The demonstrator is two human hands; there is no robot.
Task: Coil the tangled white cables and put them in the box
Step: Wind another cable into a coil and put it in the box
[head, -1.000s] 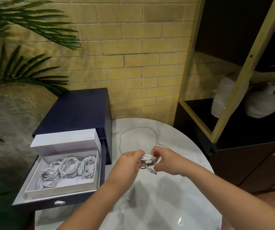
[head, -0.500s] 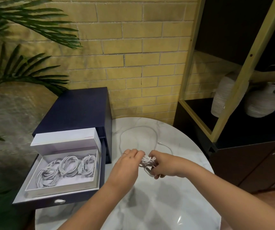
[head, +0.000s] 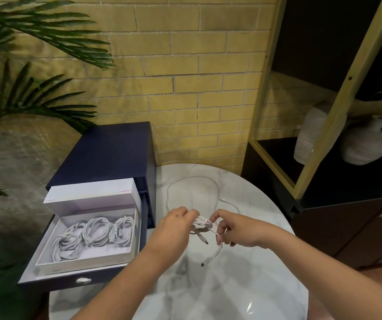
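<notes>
- Head view: the left hand (head: pixel 176 225) and right hand (head: pixel 238 229) meet above the desk (head: pixel 231 285) at the middle of the frame, with a small coiled white cable (head: pixel 201 224) between them.
- The left fingers (head: pixel 191 213) are clenched around one side of the coil, probably to keep its loops from springing apart.
- The right fingers (head: pixel 215 218) pinch the cable's free tail at the 3 o'clock side, apparently wrapping it across the loops to bind them.
- Two plug ends hang below the coil towards 6 o'clock, a short one (head: pixel 205 240) and a longer one (head: pixel 206 262). Neither looks tucked in, so I judge the coil unfinished.
- The white box (head: pixel 81 266) sits at 9 o'clock from the hands, inside a pulled-out navy drawer (head: pixel 54 281). It stands open within easy reach and already holds several finished coils (head: pixel 95 232).
- One loose cable (head: pixel 167 197) lies uncoiled on the desk at 12 o'clock from the hands.
- Both palms are hidden, so the grip is read from the knuckles alone.
- The loose cable's near part passes behind the hands; whether it joins the held coil cannot be told.
- The coils in the box overlap, so I cannot count them with certainty.
</notes>
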